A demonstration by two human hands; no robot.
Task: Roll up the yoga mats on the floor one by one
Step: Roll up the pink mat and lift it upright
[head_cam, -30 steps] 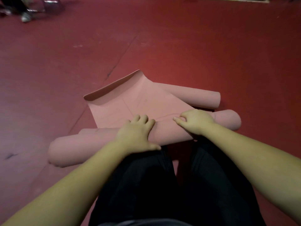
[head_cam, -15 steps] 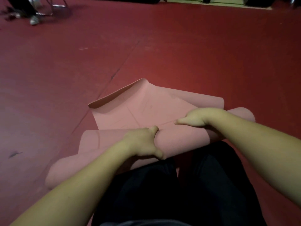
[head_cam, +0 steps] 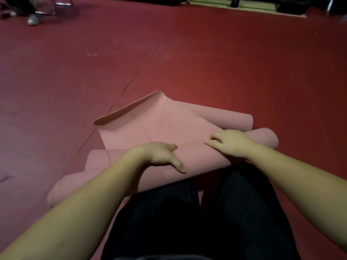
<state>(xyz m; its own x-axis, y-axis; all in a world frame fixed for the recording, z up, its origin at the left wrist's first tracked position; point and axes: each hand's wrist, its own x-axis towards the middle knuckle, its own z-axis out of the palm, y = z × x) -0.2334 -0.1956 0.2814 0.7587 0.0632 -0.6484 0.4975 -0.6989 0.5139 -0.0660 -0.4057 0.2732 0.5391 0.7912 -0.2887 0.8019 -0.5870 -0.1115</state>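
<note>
A pink yoga mat (head_cam: pixel 150 126) lies on the red floor in front of my knees, most of it wound into a thick roll (head_cam: pixel 197 158) running from lower left to upper right. My left hand (head_cam: pixel 159 154) grips the roll near its middle, fingers curled over the far side and thumb lying along the near side. My right hand (head_cam: pixel 227 142) grips the roll further right, fingers curled onto the seam where the flat part meets the roll. The short flat part ends in a far edge that curls upward.
Red floor (head_cam: pixel 225 62) stretches all around, with seam lines running diagonally. At the far top left are chair legs (head_cam: pixel 62 1) and a person's shoe (head_cam: pixel 33 19). A pale strip and dark objects line the far top edge. My dark trousers (head_cam: pixel 187 222) fill the bottom.
The roll has turned forward over the flat part. My left hand went from lying on top to curling over the roll's far side, and my right hand shifted slightly along the roll.
</note>
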